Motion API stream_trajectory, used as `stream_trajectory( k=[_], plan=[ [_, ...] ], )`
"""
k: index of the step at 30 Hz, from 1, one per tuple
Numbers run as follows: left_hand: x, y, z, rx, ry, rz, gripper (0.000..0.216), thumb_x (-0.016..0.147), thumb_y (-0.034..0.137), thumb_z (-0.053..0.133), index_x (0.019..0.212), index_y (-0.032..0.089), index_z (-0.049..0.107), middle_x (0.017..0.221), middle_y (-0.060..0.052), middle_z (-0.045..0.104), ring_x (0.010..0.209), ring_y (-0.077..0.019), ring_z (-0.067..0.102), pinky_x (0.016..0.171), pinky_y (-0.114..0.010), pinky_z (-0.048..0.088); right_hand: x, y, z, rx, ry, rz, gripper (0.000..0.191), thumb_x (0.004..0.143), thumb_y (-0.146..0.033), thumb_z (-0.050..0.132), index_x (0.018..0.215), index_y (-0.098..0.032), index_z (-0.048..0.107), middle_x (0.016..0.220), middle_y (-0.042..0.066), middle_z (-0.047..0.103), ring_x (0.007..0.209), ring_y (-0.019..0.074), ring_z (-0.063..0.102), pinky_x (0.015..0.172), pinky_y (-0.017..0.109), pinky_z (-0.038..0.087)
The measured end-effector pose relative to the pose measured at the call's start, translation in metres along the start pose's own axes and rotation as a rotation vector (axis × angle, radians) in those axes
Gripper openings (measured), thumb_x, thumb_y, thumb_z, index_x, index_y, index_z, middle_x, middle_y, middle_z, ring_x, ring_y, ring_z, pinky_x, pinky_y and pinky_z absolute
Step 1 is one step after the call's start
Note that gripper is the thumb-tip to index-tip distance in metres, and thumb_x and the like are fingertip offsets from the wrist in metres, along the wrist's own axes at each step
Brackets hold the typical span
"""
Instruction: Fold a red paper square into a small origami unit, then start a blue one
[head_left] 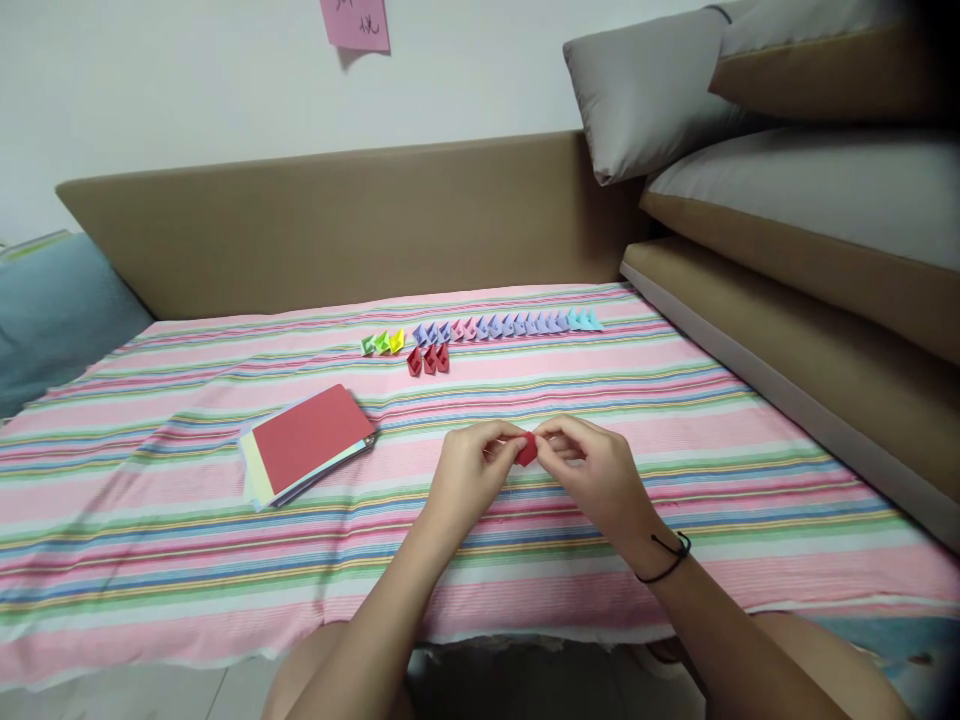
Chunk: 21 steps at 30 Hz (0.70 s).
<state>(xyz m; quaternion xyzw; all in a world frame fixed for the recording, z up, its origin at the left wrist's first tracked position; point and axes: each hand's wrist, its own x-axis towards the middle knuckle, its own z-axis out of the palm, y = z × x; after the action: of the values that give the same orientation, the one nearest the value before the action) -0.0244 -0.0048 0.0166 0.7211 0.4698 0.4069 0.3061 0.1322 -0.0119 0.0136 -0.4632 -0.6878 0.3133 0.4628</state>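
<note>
One red folded paper, pinched between my left hand and right hand above the striped cloth: it may crease crooked if my fingertips slip.

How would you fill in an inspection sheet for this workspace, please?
Surface: pink striped cloth, spread flat over a tan padded bench.
Job's things: small red folded paper piece, held above the cloth; stack of coloured paper sheets, red on top, to its left; row of small folded paper pieces farther back; three red folded pieces just in front of that row.
Clutter: nothing seen.
Grippers: left hand and right hand both pinch the red piece; black band on the right wrist.
Cables: nothing seen.
Surroundings: grey cushions at right, blue pillow at left, pink paper note on the wall.
</note>
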Motion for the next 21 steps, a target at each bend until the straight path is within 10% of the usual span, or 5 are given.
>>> stream_trajectory(
  k=[21],
  plan=[
    [-0.005, 0.010, 0.012, -0.282, 0.164, -0.137, 0.015, 0.079, 0.029, 0.061, 0.079, 0.017, 0.069, 0.078, -0.004, 0.071, 0.070, -0.0168, 0.066, 0.065, -0.025, 0.052, -0.003, -0.006, 0.004, 0.074, 0.090, 0.093, 0.004, 0.078, -0.025, 0.058, 0.081, -0.021, 0.058, 0.075, 0.002, 0.069, 0.071, 0.0199, 0.070, 0.065, 0.028, 0.057]
  ],
)
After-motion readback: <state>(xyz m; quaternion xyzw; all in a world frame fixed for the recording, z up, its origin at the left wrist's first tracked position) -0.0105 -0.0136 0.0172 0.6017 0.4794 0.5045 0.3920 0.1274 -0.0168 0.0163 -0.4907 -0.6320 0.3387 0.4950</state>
